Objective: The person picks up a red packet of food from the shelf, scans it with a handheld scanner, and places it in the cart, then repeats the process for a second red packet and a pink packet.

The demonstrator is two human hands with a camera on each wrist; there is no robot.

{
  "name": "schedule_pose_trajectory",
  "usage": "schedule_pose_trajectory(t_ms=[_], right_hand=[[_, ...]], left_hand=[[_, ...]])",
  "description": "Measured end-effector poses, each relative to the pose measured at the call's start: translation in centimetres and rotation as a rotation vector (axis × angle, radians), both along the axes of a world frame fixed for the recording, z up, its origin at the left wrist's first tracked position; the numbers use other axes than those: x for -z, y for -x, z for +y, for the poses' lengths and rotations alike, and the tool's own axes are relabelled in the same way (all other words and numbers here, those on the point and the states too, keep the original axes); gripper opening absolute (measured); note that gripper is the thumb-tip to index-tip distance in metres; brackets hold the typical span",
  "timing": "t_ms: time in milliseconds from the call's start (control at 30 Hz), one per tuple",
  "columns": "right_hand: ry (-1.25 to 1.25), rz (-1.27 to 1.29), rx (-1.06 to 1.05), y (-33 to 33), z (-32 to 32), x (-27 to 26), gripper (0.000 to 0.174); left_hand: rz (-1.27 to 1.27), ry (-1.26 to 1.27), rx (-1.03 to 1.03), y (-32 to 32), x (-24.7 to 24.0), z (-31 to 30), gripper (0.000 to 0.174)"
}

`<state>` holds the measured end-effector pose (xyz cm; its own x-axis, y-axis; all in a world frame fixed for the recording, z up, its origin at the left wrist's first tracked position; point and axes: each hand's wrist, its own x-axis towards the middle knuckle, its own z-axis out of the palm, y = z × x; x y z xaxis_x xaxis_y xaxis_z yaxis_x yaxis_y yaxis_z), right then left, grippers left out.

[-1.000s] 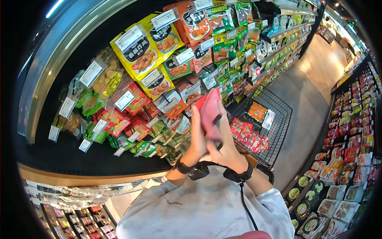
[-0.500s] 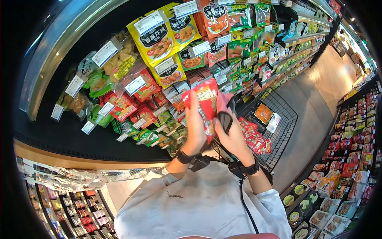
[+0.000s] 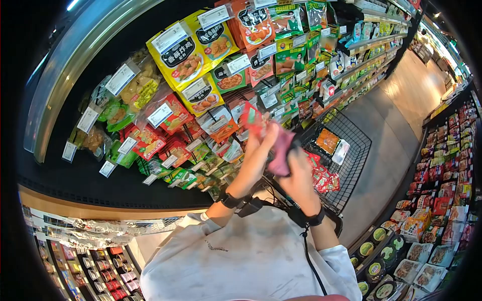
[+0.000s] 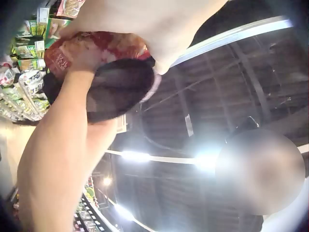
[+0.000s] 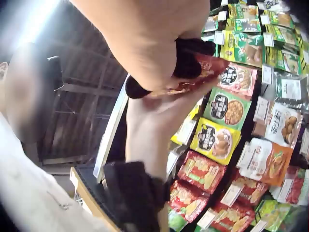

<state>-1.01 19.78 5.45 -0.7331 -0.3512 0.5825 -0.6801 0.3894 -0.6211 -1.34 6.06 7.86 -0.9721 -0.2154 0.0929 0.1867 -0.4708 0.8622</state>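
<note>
In the head view, we are seeing the left hand point(image 3: 261, 153) gripping a red packet point(image 3: 252, 120), its fingers curling round the lower part. The right hand point(image 3: 299, 178) is blurring beside it, pinching a pink thing point(image 3: 281, 153) that is sitting between both hands — how each finger is lying, we cannot tell. Packets with price tags point(image 3: 169, 39) are hanging on the shelf in front, and a wire cart point(image 3: 362, 168) is standing to the right, carrying red packets point(image 3: 324, 175) and an orange food tray point(image 3: 327, 141).

In the left wrist view, we are finding the red packet above a dark rounded piece point(image 4: 120, 89), both lying between the hands; ceiling lights point(image 4: 136, 155) are shining below.

In the right wrist view, we are seeing the red packet resting along the left hand's fingers, with dark pieces showing by the right hand — and yellow packets point(image 5: 216, 141) are hanging beyond.
</note>
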Motion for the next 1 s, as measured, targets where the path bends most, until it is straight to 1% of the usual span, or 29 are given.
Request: schedule_pose_trajectory(t_ms=[33,67,100,133,167,200,233,267,300,333,367,400,433,500,533,567,633,667,700,733,767,800,833,900,933,1000], right_hand=[[0.022,-0.039,-0.208,-0.3,-0.3,0.3,0.063],[0.043,-0.100,-0.228,-1.2,-0.6,0.2,0.065],[0.067,-0.164,-0.244,-2.0,-0.8,-0.4,0.067],[0.015,-0.144,-0.211,-2.0,-0.7,-0.7,0.064],[0.100,-0.181,-0.184,-1.5,-0.5,-0.6,0.062],[0.184,-0.220,-0.156,-0.9,-0.3,-0.5,0.060],[0.269,-0.258,-0.128,-0.2,0.0,-0.4,0.058],[0.236,-0.219,-0.097,0.8,0.4,-0.6,0.056],[0.368,-0.612,-0.088,0.5,1.0,-1.3,0.047],[0.386,-0.689,-0.140,1.3,2.0,-0.2,0.041],[0.402,-0.767,-0.194,2.0,2.8,0.9,0.035],[0.566,-0.688,-0.210,1.6,2.8,0.5,0.027],[0.574,-0.757,-0.242,1.5,3.5,0.1,0.028],[0.594,-0.905,-0.305,1.1,5.2,-0.4,0.031],[0.558,-0.917,-0.258,1.0,5.5,-0.6,0.033],[0.537,-0.870,-0.221,1.5,5.8,0.5,0.036],[0.576,-0.602,-0.084,2.0,6.1,-0.2,0.035],[0.530,-0.611,0.070,2.7,7.2,1.2,0.036],[0.630,-0.619,0.144,3.1,7.7,0.6,0.036],[0.649,-0.531,0.247,4.2,9.2,2.3,0.037],[0.633,-0.538,0.298,5.3,10.8,3.1,0.036],[0.630,-0.627,0.366,5.5,11.8,2.3,0.033],[0.631,-0.602,0.372,6.0,13.1,3.0,0.029],[0.634,-0.660,0.438,6.6,14.7,4.1,0.023],[0.634,-0.714,0.463,6.8,15.3,5.2,0.022],[0.595,-0.789,0.464,7.3,16.0,8.9,0.021]], left_hand=[[-0.046,-0.035,0.018,0.5,0.8,-0.1,0.070],[-0.064,-0.009,0.044,1.0,1.2,-0.5,0.071],[-0.073,-0.061,0.095,1.0,1.0,-0.2,0.072],[-0.084,-0.113,0.146,1.0,0.8,0.1,0.072],[-0.096,-0.167,0.196,0.9,0.7,0.4,0.072],[-0.225,-0.376,0.199,0.7,1.1,0.8,0.066],[-0.179,-0.318,0.151,0.8,1.4,1.2,0.065],[-0.134,-0.259,0.104,0.9,1.7,1.6,0.063],[-0.086,-0.200,0.058,1.1,1.9,2.2,0.062],[-0.097,-0.203,-0.023,0.8,0.9,3.0,0.058],[-0.117,-0.214,0.018,0.8,0.7,2.9,0.057],[-0.135,-0.227,0.057,0.9,0.6,2.3,0.056],[-0.152,-0.240,0.095,1.0,-0.1,1.8,0.055],[-0.289,-0.285,0.191,0.7,-1.5,0.8,0.048],[-0.283,-0.220,0.162,0.9,-0.9,0.7,0.049],[-0.278,-0.154,0.133,1.3,-0.2,0.7,0.049],[-0.138,-0.022,0.135,1.7,0.6,0.3,0.047],[-0.126,0.038,0.147,1.5,0.6,-0.5,0.046],[-0.091,0.098,0.156,1.7,1.0,-1.5,0.044],[-0.058,0.106,0.136,1.5,1.2,-2.6,0.044],[-0.025,0.112,0.115,1.2,1.3,-3.8,0.043],[-0.026,0.122,0.097,0.9,1.3,-5.1,0.044],[-0.037,0.107,0.062,0.3,1.0,-6.0,0.043],[-0.085,0.140,-0.017,-1.0,0.8,-8.0,0.044],[-0.118,0.124,-0.068,-1.6,1.4,-9.2,0.044],[-0.180,0.085,-0.164,-2.9,2.7,-11.3,0.044]])
